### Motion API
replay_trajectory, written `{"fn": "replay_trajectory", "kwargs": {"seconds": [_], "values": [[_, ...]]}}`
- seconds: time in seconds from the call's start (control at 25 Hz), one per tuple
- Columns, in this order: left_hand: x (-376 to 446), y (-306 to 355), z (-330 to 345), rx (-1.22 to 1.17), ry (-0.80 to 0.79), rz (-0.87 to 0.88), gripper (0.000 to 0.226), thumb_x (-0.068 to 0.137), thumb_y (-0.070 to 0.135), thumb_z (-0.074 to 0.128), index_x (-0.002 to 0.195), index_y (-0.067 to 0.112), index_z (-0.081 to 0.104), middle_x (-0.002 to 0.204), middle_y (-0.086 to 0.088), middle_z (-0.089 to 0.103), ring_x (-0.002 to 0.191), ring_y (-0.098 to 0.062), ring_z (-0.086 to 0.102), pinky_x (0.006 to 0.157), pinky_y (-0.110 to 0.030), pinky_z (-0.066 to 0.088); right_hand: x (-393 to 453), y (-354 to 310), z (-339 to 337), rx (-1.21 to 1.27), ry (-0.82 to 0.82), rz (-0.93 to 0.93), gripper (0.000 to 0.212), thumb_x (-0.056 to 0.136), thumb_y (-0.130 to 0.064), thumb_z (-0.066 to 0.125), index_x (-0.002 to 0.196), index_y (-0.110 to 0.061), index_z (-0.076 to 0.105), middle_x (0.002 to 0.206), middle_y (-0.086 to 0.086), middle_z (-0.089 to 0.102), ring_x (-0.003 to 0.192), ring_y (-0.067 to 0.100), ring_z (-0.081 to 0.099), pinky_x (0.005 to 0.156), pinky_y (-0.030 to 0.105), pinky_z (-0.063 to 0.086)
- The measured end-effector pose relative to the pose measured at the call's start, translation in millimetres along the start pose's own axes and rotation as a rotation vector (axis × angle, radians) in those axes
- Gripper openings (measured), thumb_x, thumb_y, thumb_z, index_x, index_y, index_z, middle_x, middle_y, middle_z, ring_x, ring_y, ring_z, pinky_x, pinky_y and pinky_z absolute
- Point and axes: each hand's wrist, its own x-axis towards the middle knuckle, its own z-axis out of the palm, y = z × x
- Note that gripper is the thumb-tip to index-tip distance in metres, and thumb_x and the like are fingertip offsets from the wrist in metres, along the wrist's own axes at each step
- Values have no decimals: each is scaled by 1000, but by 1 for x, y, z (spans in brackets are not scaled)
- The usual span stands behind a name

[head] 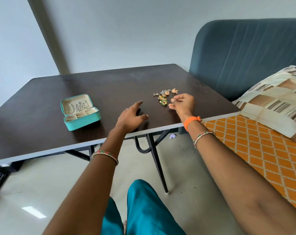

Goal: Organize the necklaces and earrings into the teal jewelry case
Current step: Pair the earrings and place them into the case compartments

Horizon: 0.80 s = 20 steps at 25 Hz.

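Note:
The teal jewelry case point(81, 122) stands open on the left part of the dark table point(42, 116), with necklaces point(77, 106) hanging inside its raised lid. A small heap of gold, silver and green earrings point(164, 96) lies at the table's right. My right hand point(182, 103) hovers just right of the heap with its fingers curled; whether they pinch a small earring I cannot tell. My left hand point(132, 116) rests on the table near the front edge, between case and heap, fingers spread and holding nothing.
A teal padded headboard point(245, 56) rises behind the table's right side. A bed with an orange patterned sheet point(254, 150) and a striped pillow point(271, 102) lies to the right. Black metal table legs point(157, 163) stand on the pale floor below.

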Motion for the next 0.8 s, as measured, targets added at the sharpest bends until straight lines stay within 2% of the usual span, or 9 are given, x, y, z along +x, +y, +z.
{"fn": "replay_trajectory", "kwargs": {"seconds": [0.12,0.2,0.28,0.36,0.44,0.52,0.6,0.68,0.8], "values": [[-33,5,-10,-295,149,49,41,88,11,56,128,15,53,125,-3,61,117,-20,56,102,-36,44,-31,-4,6,84,-31,63,13,83,14,57,93,11,65,73,12,63,57,17,62,53,17,55],[-61,4,-20,-262,331,127,33,84,9,48,111,18,64,105,5,69,99,-13,65,90,-35,53,-48,-2,15,61,-44,50,20,85,14,55,102,12,65,83,13,64,68,21,64,57,16,55],[-82,-1,-34,-169,576,159,31,80,12,44,100,23,66,97,6,70,92,-15,65,81,-32,53,-60,0,27,22,-86,12,26,85,15,53,108,10,64,91,13,64,79,23,63,69,22,58],[-91,-16,-55,-77,852,64,30,80,13,46,103,20,64,103,-5,67,99,-24,58,85,-33,45,-71,2,41,-10,-153,-20,28,86,13,52,111,9,63,96,14,64,84,23,64,80,30,57],[-90,-37,-77,-24,1004,-137,36,82,19,46,116,12,57,114,-14,61,111,-31,50,94,-37,38,-76,4,61,-25,-240,-57,26,87,12,50,110,9,64,94,15,65,82,23,64,82,32,57],[-79,-63,-100,-126,942,-427,45,92,29,41,128,4,47,128,-22,53,122,-36,46,101,-40,33,-71,7,84,-19,-314,-64,23,88,12,51,105,10,65,85,12,65,74,21,65,77,31,58],[-63,-85,-117,-294,717,-645,53,99,39,31,129,-1,46,134,-27,49,124,-39,45,101,-41,33,-62,8,104,4,-366,-30,22,88,12,51,104,12,66,77,8,64,64,16,65,69,24,59],[-44,-102,-129,-340,513,-635,57,98,44,32,124,-2,53,132,-26,51,121,-38,48,100,-41,35,-50,6,125,22,-388,-16,21,87,11,53,103,12,66,76,9,64,56,8,64,63,18,57],[-24,-113,-124,-219,389,-547,49,87,45,43,123,15,58,128,-15,59,116,-32,54,104,-41,38,-40,7,149,-62,-408,-136,18,84,8,61,100,5,69,79,13,67,50,0,62,58,14,53]]}}
